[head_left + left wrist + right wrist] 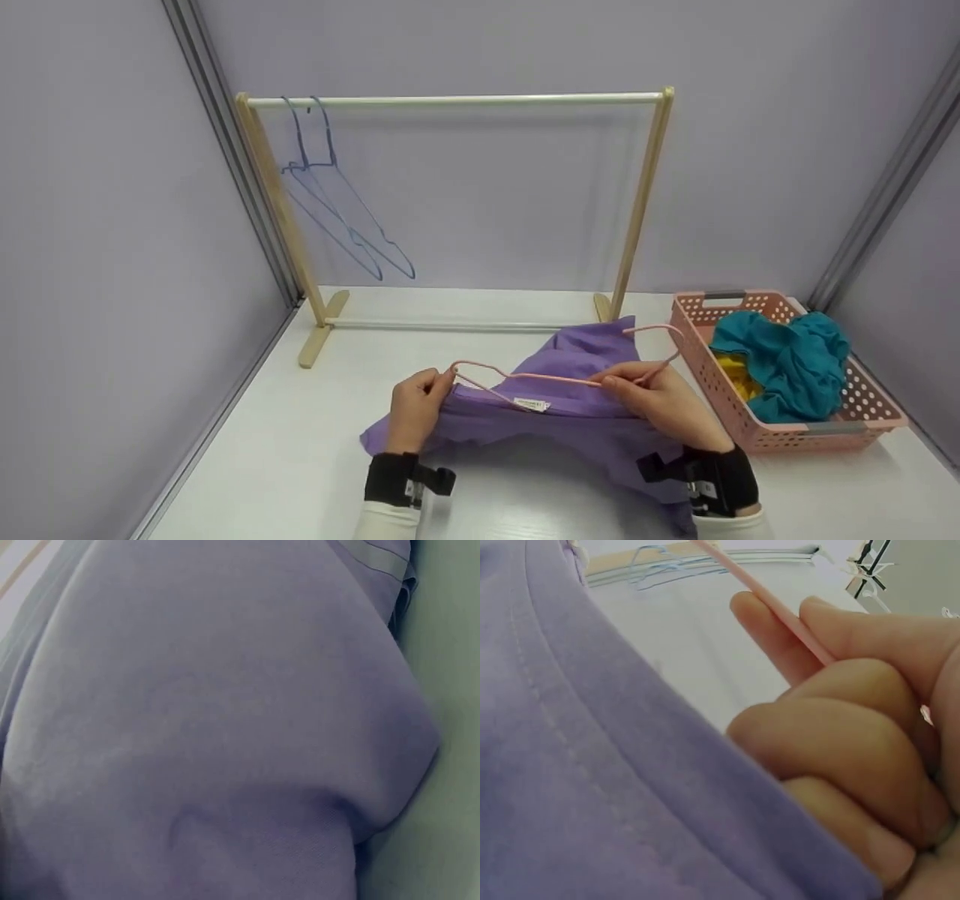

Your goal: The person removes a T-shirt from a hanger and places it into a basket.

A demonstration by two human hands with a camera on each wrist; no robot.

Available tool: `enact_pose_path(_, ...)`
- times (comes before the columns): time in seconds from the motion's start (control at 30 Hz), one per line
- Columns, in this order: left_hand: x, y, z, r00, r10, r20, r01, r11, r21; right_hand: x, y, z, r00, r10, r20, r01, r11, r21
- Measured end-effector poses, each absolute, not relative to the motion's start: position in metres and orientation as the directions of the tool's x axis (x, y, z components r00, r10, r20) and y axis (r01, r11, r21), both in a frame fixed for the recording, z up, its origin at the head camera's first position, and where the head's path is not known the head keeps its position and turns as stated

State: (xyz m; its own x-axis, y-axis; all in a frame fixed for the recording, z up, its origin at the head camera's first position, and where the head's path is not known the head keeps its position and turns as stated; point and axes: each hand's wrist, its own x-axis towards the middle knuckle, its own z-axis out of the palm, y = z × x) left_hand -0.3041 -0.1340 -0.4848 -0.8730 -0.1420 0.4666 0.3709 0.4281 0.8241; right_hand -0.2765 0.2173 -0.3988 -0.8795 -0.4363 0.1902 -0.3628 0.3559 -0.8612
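A purple shirt (pixel 577 352) with a white neck label is spread between both hands, its neckline facing up. My left hand (pixel 416 411) grips the neckline's left side, thumb right at the end of a pink hanger (pixel 555 378). In the left wrist view the purple cloth (pixel 210 705) fills most of the frame and hides the fingers. My right hand (pixel 667 405) pinches the hanger between thumb and forefinger near its hook, which points up and right. The right wrist view shows the other fingers curled at the shirt's edge (pixel 622 742).
Behind stands a rack with a white rail (pixel 465 100) and wooden legs. Two blue hangers (pixel 330 161) hang at its left end. On the right, a pink perforated basket (pixel 870 431) holds teal cloth (pixel 799 364) and yellow cloth (pixel 739 375). Grey walls enclose the white table (pixel 285 457).
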Motion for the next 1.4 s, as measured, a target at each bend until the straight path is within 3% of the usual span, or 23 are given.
enact_pose_path(0.17,-0.305,-0.134,-0.487,-0.882,-0.145,0.448,0.347,0.444,0.826,-0.275,0.224,-0.397,-0.873,-0.449,0.191,-0.386,0.397,-0.833)
enact_pose_path(0.27,-0.305,-0.132,-0.487,-0.894,-0.145,0.424,0.323,0.448,0.834,-0.274,0.226,-0.397,-0.904,-0.369,0.216,-0.355,0.367,-0.86)
enact_pose_path(0.43,-0.308,-0.131,-0.488,-0.905,-0.146,0.399,0.296,0.457,0.839,-0.278,0.223,-0.403,-0.935,-0.104,0.338,-0.342,0.024,-0.939)
enact_pose_path(0.6,-0.309,-0.129,-0.49,-0.914,-0.149,0.378,0.271,0.472,0.839,-0.287,0.222,-0.41,-0.942,0.035,0.335,-0.327,-0.334,-0.884)
enact_pose_path(0.73,-0.309,-0.128,-0.492,-0.923,-0.148,0.355,0.244,0.488,0.838,-0.292,0.224,-0.413,-0.957,0.126,0.261,-0.288,-0.507,-0.812)
enact_pose_path(0.87,-0.31,-0.127,-0.497,-0.929,-0.159,0.334,0.21,0.517,0.83,-0.295,0.228,-0.414,-0.941,0.274,0.198,-0.331,-0.629,-0.704)
enact_pose_path(1.07,-0.311,-0.127,-0.503,-0.948,-0.17,0.269,0.138,0.544,0.828,-0.295,0.231,-0.412,-0.905,0.351,0.24,-0.425,-0.776,-0.467)
enact_pose_path(1.23,-0.311,-0.127,-0.505,-0.953,-0.189,0.236,0.097,0.549,0.83,-0.291,0.228,-0.409,-0.872,0.377,0.311,-0.471,-0.82,-0.327)
enact_pose_path(1.4,-0.31,-0.126,-0.505,-0.951,-0.21,0.228,0.067,0.58,0.812,-0.286,0.221,-0.405,-0.775,0.488,0.402,-0.597,-0.774,-0.211)
